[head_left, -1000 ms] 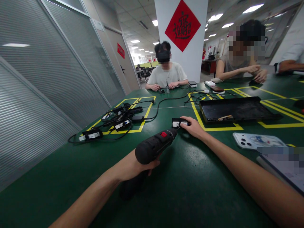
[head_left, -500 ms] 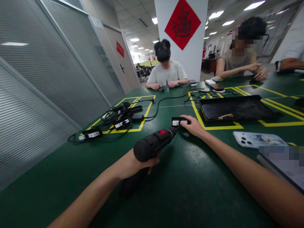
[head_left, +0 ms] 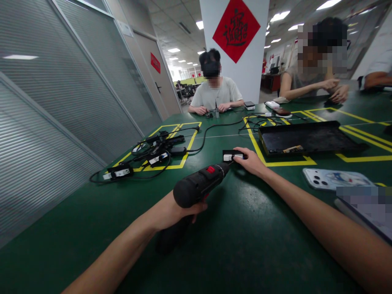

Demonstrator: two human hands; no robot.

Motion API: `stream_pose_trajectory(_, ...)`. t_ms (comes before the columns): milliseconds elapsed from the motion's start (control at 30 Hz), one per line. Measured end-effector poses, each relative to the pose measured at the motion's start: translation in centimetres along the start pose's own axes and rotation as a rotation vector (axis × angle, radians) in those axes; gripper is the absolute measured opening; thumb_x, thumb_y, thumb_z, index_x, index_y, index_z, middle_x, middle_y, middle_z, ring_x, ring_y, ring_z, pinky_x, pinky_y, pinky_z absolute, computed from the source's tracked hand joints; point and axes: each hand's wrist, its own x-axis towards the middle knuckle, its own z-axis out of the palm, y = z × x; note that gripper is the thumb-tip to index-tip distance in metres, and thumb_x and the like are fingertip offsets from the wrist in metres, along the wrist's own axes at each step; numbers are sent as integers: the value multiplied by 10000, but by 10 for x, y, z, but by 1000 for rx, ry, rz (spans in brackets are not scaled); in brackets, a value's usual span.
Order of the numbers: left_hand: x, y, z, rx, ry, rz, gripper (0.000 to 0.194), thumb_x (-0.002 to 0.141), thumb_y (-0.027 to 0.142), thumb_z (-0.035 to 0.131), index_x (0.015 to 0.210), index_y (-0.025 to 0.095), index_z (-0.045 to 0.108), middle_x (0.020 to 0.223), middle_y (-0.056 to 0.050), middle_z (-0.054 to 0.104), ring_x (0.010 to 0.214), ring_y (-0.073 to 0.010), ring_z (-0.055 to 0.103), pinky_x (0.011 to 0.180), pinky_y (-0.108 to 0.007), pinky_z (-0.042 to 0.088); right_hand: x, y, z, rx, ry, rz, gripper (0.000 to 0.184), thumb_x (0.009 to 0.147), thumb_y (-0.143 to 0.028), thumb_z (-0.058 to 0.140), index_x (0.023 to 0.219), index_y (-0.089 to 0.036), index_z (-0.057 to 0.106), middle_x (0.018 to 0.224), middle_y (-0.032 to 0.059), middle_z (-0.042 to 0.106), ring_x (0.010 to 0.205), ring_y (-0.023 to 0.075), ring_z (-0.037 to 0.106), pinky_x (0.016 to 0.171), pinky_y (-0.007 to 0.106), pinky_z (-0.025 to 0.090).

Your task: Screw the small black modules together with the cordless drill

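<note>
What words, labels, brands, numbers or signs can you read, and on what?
"招财进宝" (likely, merged into one character): red diamond sign on the pillar.
Too blurred: small red sign on the door.
Too small: any marking on the block in the right hand.
None readable: drill in the left hand; phone.

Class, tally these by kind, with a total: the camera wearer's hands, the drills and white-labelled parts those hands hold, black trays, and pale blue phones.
Left hand and right hand: 2
Drill: 1
White-labelled part: 1
Black tray: 1
Pale blue phone: 1
Total: 6
</note>
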Motion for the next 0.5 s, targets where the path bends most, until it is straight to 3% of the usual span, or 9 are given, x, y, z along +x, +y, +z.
stream_pose_trajectory(233, -1, 6, 1, -12, -32, -5, 396, 782, 254, 621, 1142, 166, 480, 945, -19, 563, 602, -93, 546, 547, -253, 486, -1, -2, -1, 1, 2, 0, 383, 791, -327, 586, 1162, -246, 626, 1037, 38, 646, 915, 197, 603, 839, 330, 461)
stream_pose_trajectory(400, -1, 7, 1, 10, -20, 9, 446, 785, 253, 622, 1193, 196, 452, 825, 31, 523, 586, -96, 534, 533, -245, 481, -1, 0, 0, 0, 2, 4, 392, 783, -327, 593, 1165, -243, 626, 1033, 39, 645, 919, 200, 603, 846, 335, 459)
stream_pose_trajectory(500, 0, 5, 1, 2, -19, -15, 374, 781, 272, 629, 1118, 173, 502, 854, 14, 544, 604, -107, 548, 546, -253, 480, 0, 1, 0, 0, 3, 3, 391, 782, -325, 594, 1162, -239, 626, 1040, 40, 644, 921, 199, 604, 847, 337, 459)
